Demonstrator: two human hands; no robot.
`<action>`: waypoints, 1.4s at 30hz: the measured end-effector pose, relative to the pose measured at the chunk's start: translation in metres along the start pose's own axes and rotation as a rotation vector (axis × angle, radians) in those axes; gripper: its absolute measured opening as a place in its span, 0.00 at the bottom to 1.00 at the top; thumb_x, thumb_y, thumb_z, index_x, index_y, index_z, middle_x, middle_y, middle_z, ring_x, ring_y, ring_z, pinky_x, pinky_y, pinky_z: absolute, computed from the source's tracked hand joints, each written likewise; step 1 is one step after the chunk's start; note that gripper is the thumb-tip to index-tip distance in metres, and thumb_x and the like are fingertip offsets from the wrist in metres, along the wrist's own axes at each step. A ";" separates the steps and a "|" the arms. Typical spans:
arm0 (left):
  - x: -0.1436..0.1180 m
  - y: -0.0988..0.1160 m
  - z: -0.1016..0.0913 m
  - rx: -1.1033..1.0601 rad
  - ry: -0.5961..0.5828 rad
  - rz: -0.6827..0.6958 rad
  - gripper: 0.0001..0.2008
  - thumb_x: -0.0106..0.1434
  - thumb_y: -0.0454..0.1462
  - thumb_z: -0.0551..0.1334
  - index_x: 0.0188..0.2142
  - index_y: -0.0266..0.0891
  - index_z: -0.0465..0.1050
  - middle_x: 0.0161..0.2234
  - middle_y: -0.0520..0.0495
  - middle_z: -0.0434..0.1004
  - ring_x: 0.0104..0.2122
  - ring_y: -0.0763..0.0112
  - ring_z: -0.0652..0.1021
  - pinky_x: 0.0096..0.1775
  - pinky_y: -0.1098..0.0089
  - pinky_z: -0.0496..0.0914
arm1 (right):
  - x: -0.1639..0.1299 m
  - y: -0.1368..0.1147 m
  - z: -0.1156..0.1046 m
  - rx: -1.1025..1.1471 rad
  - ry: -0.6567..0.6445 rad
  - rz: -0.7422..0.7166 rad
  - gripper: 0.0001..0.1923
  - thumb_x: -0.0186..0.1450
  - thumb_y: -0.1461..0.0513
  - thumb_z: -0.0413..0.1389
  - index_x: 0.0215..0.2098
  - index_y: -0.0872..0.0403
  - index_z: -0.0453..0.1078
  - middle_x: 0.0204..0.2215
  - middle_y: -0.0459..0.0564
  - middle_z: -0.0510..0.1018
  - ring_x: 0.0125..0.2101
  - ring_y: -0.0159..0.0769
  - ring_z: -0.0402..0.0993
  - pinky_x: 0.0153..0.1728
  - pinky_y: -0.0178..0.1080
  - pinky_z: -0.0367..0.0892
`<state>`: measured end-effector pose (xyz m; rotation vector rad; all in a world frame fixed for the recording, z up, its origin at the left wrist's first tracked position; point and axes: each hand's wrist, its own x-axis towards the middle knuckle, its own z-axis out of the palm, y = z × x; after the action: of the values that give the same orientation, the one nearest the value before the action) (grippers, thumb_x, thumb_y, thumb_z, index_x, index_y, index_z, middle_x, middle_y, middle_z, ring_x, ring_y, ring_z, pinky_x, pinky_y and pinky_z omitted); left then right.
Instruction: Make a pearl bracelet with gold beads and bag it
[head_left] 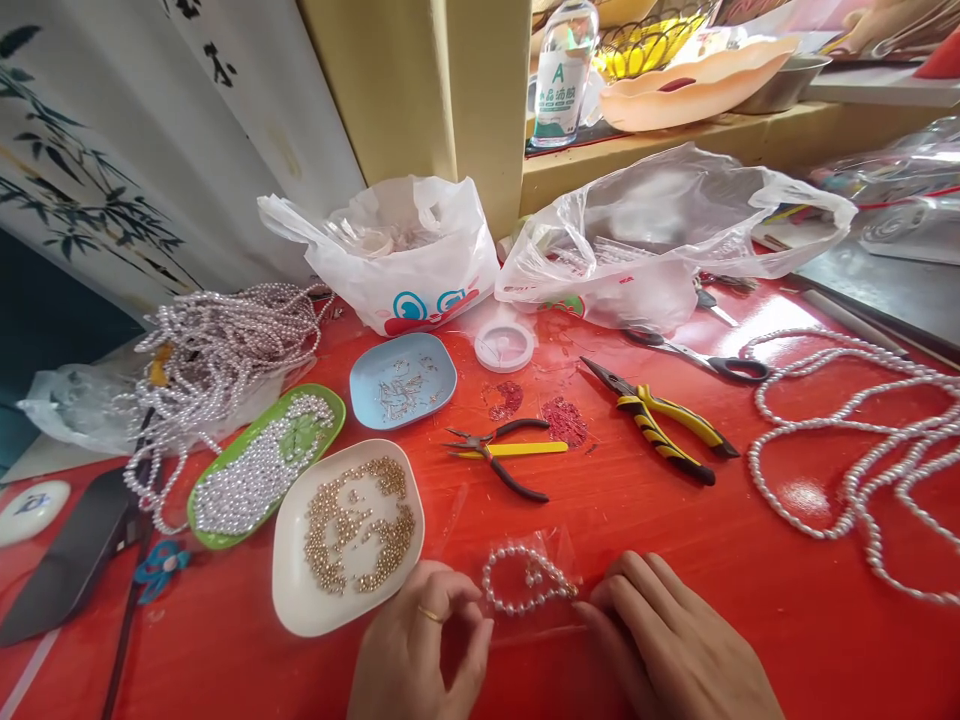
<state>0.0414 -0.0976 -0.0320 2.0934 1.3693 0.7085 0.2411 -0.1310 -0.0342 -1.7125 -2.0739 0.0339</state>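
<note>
A pearl bracelet (517, 605) with a small gold-coloured end lies in a clear plastic bag (555, 548), flat on the red table in front of me. At the bag's left edge is my left hand (424, 645), wearing a ring, its thumb and index finger curled close together on the film. My right hand (671, 640) is at the opposite edge, back upward, fingers closed together with the thumb near the bracelet's gold end. Its fingertips are partly hidden. Just beyond my left hand stands a cream dish (289, 590) of gold beads.
Small pliers (491, 447) and larger yellow-black pliers (652, 415) lie beyond the bag. A green dish (217, 540) of pearls and a blue tray (364, 385) of metal pins stand left. Scissors (697, 358), pearl strands (847, 440) and plastic bags (442, 255) lie further back.
</note>
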 end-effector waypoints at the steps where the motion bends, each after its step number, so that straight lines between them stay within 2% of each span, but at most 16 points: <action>1: 0.000 0.000 0.000 0.009 0.000 0.006 0.05 0.55 0.31 0.55 0.31 0.42 0.61 0.26 0.52 0.67 0.24 0.73 0.72 0.27 0.71 0.67 | 0.000 0.000 0.000 -0.006 0.002 0.002 0.21 0.69 0.60 0.38 0.22 0.52 0.63 0.20 0.48 0.67 0.23 0.36 0.64 0.26 0.37 0.58; 7: 0.000 -0.002 0.000 0.081 -0.023 0.061 0.03 0.57 0.31 0.53 0.29 0.41 0.62 0.25 0.52 0.66 0.23 0.74 0.70 0.26 0.73 0.66 | -0.001 -0.001 0.000 -0.012 0.014 0.013 0.20 0.68 0.60 0.39 0.22 0.52 0.63 0.20 0.47 0.67 0.23 0.36 0.63 0.25 0.37 0.57; 12: 0.000 -0.006 0.001 0.117 -0.021 0.097 0.04 0.58 0.33 0.53 0.30 0.41 0.65 0.26 0.51 0.67 0.22 0.74 0.70 0.25 0.74 0.67 | 0.001 -0.002 -0.002 -0.014 -0.001 0.009 0.18 0.67 0.62 0.40 0.22 0.53 0.63 0.20 0.47 0.66 0.24 0.36 0.63 0.29 0.37 0.57; 18: 0.002 -0.008 0.001 0.130 0.004 0.145 0.05 0.58 0.32 0.54 0.31 0.40 0.67 0.26 0.50 0.68 0.21 0.75 0.69 0.24 0.75 0.66 | -0.002 0.000 0.004 -0.115 0.028 -0.035 0.17 0.67 0.62 0.40 0.21 0.52 0.61 0.19 0.47 0.65 0.22 0.37 0.61 0.27 0.38 0.54; 25: 0.008 -0.010 -0.004 0.135 -0.034 0.348 0.06 0.58 0.28 0.54 0.33 0.39 0.66 0.23 0.50 0.70 0.28 0.68 0.69 0.27 0.71 0.68 | -0.002 -0.006 0.003 -0.148 -0.026 0.033 0.14 0.65 0.60 0.42 0.23 0.52 0.59 0.22 0.48 0.65 0.24 0.38 0.63 0.24 0.37 0.54; 28: 0.009 -0.011 -0.006 0.147 -0.043 0.357 0.06 0.58 0.29 0.53 0.33 0.38 0.67 0.24 0.49 0.70 0.29 0.67 0.69 0.28 0.69 0.68 | 0.000 -0.005 -0.002 -0.142 -0.085 0.048 0.13 0.65 0.60 0.43 0.23 0.51 0.58 0.22 0.47 0.66 0.24 0.38 0.65 0.23 0.36 0.56; 31: 0.009 -0.011 -0.008 0.150 -0.065 0.383 0.06 0.59 0.30 0.52 0.32 0.37 0.67 0.25 0.48 0.70 0.29 0.66 0.70 0.29 0.68 0.69 | 0.004 -0.001 -0.010 -0.102 -0.230 0.062 0.14 0.66 0.60 0.42 0.23 0.51 0.59 0.22 0.46 0.67 0.24 0.36 0.68 0.21 0.34 0.58; 34: 0.008 -0.012 -0.011 0.159 -0.085 0.409 0.06 0.60 0.30 0.51 0.32 0.37 0.66 0.26 0.48 0.70 0.28 0.66 0.70 0.28 0.67 0.69 | 0.013 0.001 -0.021 -0.145 -0.341 0.173 0.14 0.67 0.60 0.41 0.24 0.51 0.59 0.21 0.44 0.69 0.22 0.35 0.70 0.20 0.34 0.59; 37: 0.008 -0.015 -0.013 0.184 -0.087 0.448 0.06 0.59 0.30 0.52 0.33 0.37 0.67 0.26 0.47 0.71 0.28 0.66 0.71 0.27 0.68 0.69 | 0.024 -0.001 -0.028 -0.153 -0.361 0.252 0.07 0.65 0.58 0.46 0.33 0.52 0.62 0.29 0.46 0.72 0.26 0.37 0.73 0.23 0.36 0.62; 39: 0.008 -0.016 -0.014 0.192 -0.080 0.492 0.06 0.59 0.30 0.52 0.34 0.37 0.67 0.26 0.47 0.71 0.27 0.66 0.71 0.27 0.68 0.70 | 0.032 -0.006 -0.029 -0.125 -0.376 0.227 0.10 0.63 0.57 0.51 0.40 0.52 0.62 0.35 0.49 0.72 0.31 0.39 0.73 0.25 0.36 0.63; 40: 0.008 -0.017 -0.015 0.192 -0.070 0.514 0.07 0.59 0.30 0.52 0.34 0.37 0.67 0.25 0.47 0.72 0.27 0.67 0.71 0.27 0.68 0.70 | 0.036 -0.008 -0.029 -0.117 -0.395 0.209 0.12 0.62 0.56 0.52 0.41 0.53 0.62 0.36 0.50 0.71 0.32 0.40 0.73 0.26 0.36 0.63; 42: 0.008 -0.017 -0.018 0.190 -0.045 0.551 0.07 0.59 0.31 0.52 0.32 0.37 0.68 0.24 0.48 0.71 0.26 0.67 0.71 0.26 0.69 0.70 | 0.042 -0.012 -0.028 -0.091 -0.439 0.197 0.09 0.61 0.58 0.53 0.37 0.53 0.63 0.35 0.51 0.71 0.31 0.39 0.72 0.25 0.35 0.62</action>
<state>0.0210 -0.0814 -0.0302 2.6587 0.8568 0.7566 0.2345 -0.1020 0.0083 -2.1108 -2.2200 0.4161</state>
